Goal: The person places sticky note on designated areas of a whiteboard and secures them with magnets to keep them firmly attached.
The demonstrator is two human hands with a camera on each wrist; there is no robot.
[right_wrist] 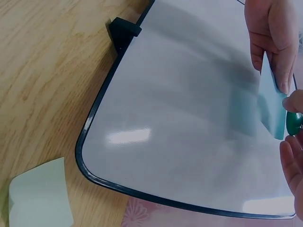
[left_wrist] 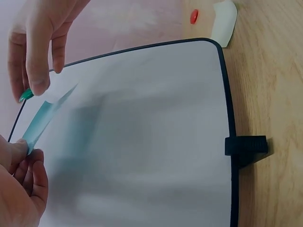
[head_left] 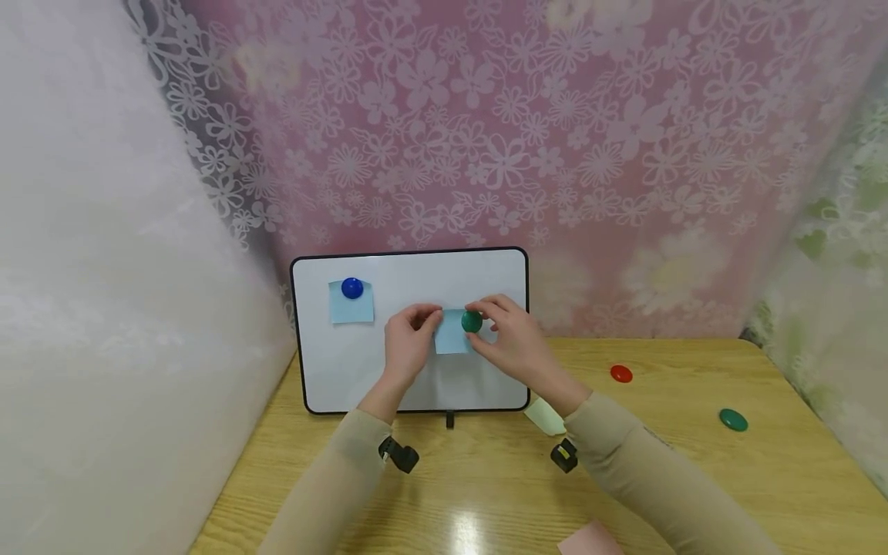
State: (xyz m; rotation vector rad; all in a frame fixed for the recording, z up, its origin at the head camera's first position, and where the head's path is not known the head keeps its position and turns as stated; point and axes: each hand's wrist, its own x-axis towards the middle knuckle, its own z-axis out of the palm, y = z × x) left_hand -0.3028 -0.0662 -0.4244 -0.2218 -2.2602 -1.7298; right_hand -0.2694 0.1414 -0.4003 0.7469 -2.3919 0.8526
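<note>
- Head view, left of centre: black-rimmed whiteboard (head_left: 416,277), upright, bearing one blue note (head_left: 351,312) under a round blue magnet (head_left: 352,288).
- Frame centre: left hand (head_left: 408,343), thumb and fingers pinching the left edge of a loose note (head_left: 449,339).
- The loose note: light blue, plain, squarish; bent and standing off the board in both wrist views; right edge partly hidden.
- Just right: green magnet (head_left: 472,321), glossy, pinched by the right hand (head_left: 512,339); contact with the note hard to tell.
- Lower centre-right: pale green paper (head_left: 544,417), partly behind the right wrist; pink paper (head_left: 591,539), cut off at bottom.
- Right: red disc (head_left: 620,374), green disc (head_left: 733,419), on wooden table (head_left: 798,478).
</note>
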